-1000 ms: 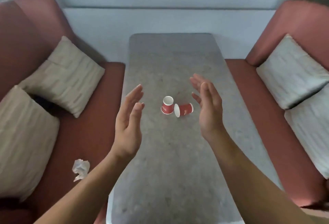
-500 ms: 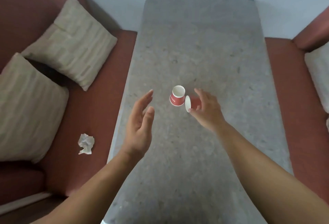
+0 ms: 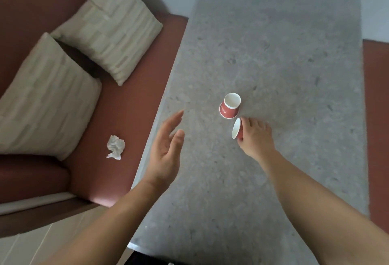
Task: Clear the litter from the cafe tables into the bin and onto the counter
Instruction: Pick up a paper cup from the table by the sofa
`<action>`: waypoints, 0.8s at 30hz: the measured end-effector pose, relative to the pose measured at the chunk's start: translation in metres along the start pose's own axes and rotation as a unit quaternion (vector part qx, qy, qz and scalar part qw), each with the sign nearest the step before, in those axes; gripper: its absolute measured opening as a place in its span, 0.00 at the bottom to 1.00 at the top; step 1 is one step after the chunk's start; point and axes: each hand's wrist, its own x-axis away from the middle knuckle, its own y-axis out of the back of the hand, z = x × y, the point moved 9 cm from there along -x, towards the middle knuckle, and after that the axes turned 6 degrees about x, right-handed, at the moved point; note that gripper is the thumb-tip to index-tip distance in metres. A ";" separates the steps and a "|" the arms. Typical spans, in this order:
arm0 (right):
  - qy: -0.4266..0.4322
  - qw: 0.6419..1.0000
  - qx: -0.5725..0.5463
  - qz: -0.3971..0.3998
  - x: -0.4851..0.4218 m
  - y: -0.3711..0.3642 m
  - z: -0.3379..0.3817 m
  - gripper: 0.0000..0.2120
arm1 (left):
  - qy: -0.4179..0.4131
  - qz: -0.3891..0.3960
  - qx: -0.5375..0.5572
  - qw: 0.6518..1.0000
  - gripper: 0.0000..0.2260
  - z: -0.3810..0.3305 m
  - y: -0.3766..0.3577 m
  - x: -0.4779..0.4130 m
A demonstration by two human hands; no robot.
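Two small red paper cups with white insides lie on the grey stone table point(image 3: 273, 54). One cup point(image 3: 229, 106) rests tilted with its mouth up. Just below it, the second cup point(image 3: 236, 128) lies on its side, and my right hand point(image 3: 255, 136) grips it with fingers curled round its body, hiding most of it. My left hand point(image 3: 167, 151) hovers above the table's left edge, fingers straight and holding nothing. A crumpled white napkin point(image 3: 115, 147) lies on the red sofa seat to the left.
A red sofa point(image 3: 130, 117) runs along the table's left side with two beige cushions point(image 3: 109, 25) against its back. Another red seat point(image 3: 376, 96) borders the table's right edge. Pale floor tiles point(image 3: 42, 243) show at bottom left.
My right hand has come down and closed round the cup lying on its side. My left hand stays open by the table edge. The view has tilted further down and left.
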 end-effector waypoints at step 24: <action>0.194 0.827 -0.527 -0.021 0.180 0.106 0.305 0.20 | -0.072 -0.211 0.066 0.973 0.22 -0.034 0.216 0.180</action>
